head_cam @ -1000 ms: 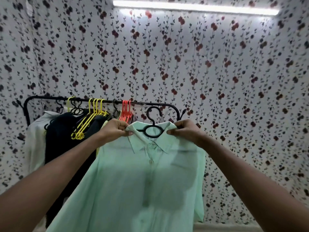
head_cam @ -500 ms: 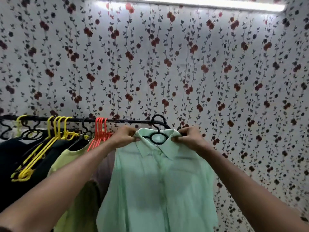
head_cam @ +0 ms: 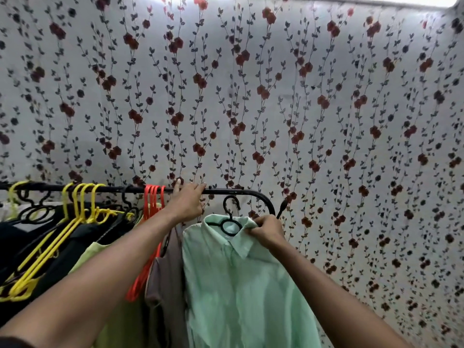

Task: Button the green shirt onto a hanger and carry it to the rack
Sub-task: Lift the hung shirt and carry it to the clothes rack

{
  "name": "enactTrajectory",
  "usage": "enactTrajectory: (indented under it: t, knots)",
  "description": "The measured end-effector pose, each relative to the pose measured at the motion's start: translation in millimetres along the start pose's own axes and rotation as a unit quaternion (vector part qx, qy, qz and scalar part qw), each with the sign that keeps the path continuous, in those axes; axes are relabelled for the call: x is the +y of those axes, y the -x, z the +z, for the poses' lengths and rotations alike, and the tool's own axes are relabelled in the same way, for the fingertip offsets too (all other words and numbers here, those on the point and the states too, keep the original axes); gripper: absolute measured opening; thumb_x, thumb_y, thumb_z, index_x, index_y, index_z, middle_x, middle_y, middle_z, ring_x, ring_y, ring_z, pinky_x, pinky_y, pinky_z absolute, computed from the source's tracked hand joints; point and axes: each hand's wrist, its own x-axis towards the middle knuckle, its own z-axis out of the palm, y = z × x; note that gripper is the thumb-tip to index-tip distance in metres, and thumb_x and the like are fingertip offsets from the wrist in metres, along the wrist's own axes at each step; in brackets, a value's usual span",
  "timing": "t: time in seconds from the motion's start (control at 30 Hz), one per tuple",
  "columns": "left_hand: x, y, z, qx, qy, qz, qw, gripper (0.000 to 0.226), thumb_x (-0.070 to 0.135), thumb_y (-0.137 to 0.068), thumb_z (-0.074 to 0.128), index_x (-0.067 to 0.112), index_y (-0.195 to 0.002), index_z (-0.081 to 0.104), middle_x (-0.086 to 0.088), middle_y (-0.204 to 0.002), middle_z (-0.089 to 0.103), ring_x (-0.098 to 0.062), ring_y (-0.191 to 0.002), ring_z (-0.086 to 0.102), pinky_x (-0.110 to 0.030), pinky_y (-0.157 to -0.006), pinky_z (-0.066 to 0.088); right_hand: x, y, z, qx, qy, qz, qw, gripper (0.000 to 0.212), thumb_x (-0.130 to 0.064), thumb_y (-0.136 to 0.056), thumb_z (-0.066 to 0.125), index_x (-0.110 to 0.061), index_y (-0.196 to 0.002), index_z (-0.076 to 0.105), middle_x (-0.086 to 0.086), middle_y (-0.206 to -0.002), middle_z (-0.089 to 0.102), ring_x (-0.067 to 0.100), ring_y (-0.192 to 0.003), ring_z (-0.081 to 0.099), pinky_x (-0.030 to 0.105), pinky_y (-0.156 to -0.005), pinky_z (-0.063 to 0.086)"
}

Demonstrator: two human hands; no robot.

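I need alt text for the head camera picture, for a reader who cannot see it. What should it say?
A person's right hand holds a green shirt on a black hanger just below a black clothes rack, its hook not yet on the rail. The left hand rests on the rail, beside orange hangers and yellow hangers with other clothes, against floral wallpaper.

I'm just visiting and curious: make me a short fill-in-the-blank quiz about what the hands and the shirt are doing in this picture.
1. The left hand grips the black ____ of the rack.
2. The right hand holds the green shirt at its ____.
3. The shirt's hanger is coloured ____.
4. The hanger's hook sits ____ the rail, not yet on it.

Missing words: rail; collar; black; below
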Motion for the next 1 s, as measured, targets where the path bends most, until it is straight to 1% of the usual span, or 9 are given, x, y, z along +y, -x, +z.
enactTrajectory:
  t: [0.1, 0.17, 0.27, 0.4, 0.53, 0.67, 0.8, 0.93, 1.0]
  knots:
    - [4.9, -3.2, -2.0, 0.017, 0.032, -0.012, 0.999, 0.064, 0.012, -0.099, 0.056, 0.019, -0.158, 0.034, -0.003, -0.143, 0.058, -0.022, -0.142, 0.046, -0.054, -0.128, 0.0, -8.4, -11.9, 10.4, 0.026, 0.025, 0.019, 0.999, 0.015, -0.025, -0.084, 0.082, -0.017, -0.096, 0.081, -0.001, -0.085, 0.073, 0.013, -0.077, 0.065, 0.022, -0.052, 0.039]
    - [6.6, -5.0, -1.6, 0.022, 0.046, -0.014, 0.999, 0.059, 0.009, -0.099, 0.055, 0.017, -0.155, 0.04, -0.003, -0.139, 0.061, -0.023, -0.138, 0.048, -0.051, -0.128, 0.006, -17.8, -20.8, 16.3, 0.045, 0.034, 0.025, 0.998, 0.012, -0.025, -0.084, 0.08, -0.017, -0.091, 0.081, 0.002, -0.085, 0.074, 0.017, -0.078, 0.068, 0.023, -0.055, 0.043]
    - [1.9, -7.7, 3.9, 0.029, 0.049, -0.005, 0.998, 0.06, 0.005, -0.098, 0.055, 0.015, -0.155, 0.04, -0.004, -0.148, 0.056, -0.022, -0.141, 0.045, -0.05, -0.128, 0.017, -35.0, -32.0, 21.4, 0.066, 0.038, 0.016, 0.997, 0.009, -0.023, -0.082, 0.078, -0.016, -0.088, 0.08, 0.005, -0.087, 0.076, 0.021, -0.082, 0.069, 0.027, -0.064, 0.05]
    - [-4.5, -7.1, 5.5, 0.02, 0.05, 0.007, 0.999, 0.071, -0.001, -0.093, 0.053, 0.015, -0.158, 0.033, -0.004, -0.16, 0.042, -0.021, -0.151, 0.033, -0.047, -0.129, 0.018, -56.2, -41.0, 21.4, 0.082, 0.02, -0.02, 0.996, 0.013, -0.022, -0.081, 0.078, -0.02, -0.094, 0.082, 0.002, -0.087, 0.077, 0.018, -0.08, 0.068, 0.025, -0.062, 0.045]
    - [-5.5, -10.0, 8.4, 0.027, 0.039, 0.012, 0.999, 0.07, 0.002, -0.093, 0.054, 0.015, -0.159, 0.032, -0.004, -0.16, 0.04, -0.021, -0.151, 0.032, -0.045, -0.129, 0.019, -59.5, -36.1, 19.4, 0.081, 0.005, -0.043, 0.996, 0.016, -0.024, -0.079, 0.081, -0.026, -0.095, 0.083, -0.002, -0.084, 0.078, 0.017, -0.082, 0.07, 0.032, -0.065, 0.054]
    - [-9.3, -14.8, 14.4, 0.023, 0.029, 0.014, 0.999, 0.075, 0.003, -0.091, 0.056, 0.015, -0.16, 0.028, -0.004, -0.164, 0.034, -0.02, -0.155, 0.025, -0.043, -0.129, 0.01, -47.8, -21.5, 17.4, 0.086, -0.001, -0.057, 0.995, 0.009, -0.019, -0.081, 0.078, -0.026, -0.084, 0.082, -0.007, -0.074, 0.075, 0.012, -0.075, 0.068, 0.033, -0.064, 0.054]
    - [-8.9, -13.4, 15.1, 0.018, 0.011, 0.01, 1.0, 0.081, -0.001, -0.089, 0.053, 0.015, -0.162, 0.021, -0.005, -0.168, 0.026, -0.02, -0.157, 0.017, -0.039, -0.128, 0.002, -30.1, -4.9, 18.2, 0.08, 0.002, -0.067, 0.994, 0.012, -0.017, -0.087, 0.077, -0.022, -0.098, 0.082, -0.007, -0.074, 0.071, 0.004, -0.069, 0.062, 0.019, -0.051, 0.04]
    - [-9.9, -10.7, 19.2, 0.026, -0.008, 0.012, 1.0, 0.088, 0.0, -0.089, 0.054, 0.019, -0.164, 0.013, -0.003, -0.169, 0.022, -0.02, -0.158, 0.013, -0.039, -0.127, -0.002, -15.3, 6.4, 20.4, 0.077, 0.014, -0.078, 0.994, 0.012, -0.018, -0.089, 0.076, -0.021, -0.099, 0.082, -0.007, -0.072, 0.069, 0.002, -0.063, 0.058, 0.018, -0.049, 0.038]
    - [-7.6, -5.3, 23.2, 0.031, -0.021, 0.011, 0.999, 0.096, -0.001, -0.087, 0.055, 0.019, -0.164, 0.002, -0.003, -0.171, 0.01, -0.022, -0.159, 0.004, -0.04, -0.127, -0.005, -13.4, 10.2, 18.6, 0.078, 0.022, -0.077, 0.994, 0.012, -0.017, -0.09, 0.074, -0.021, -0.099, 0.082, -0.008, -0.07, 0.068, 0.001, -0.06, 0.056, 0.018, -0.048, 0.037]
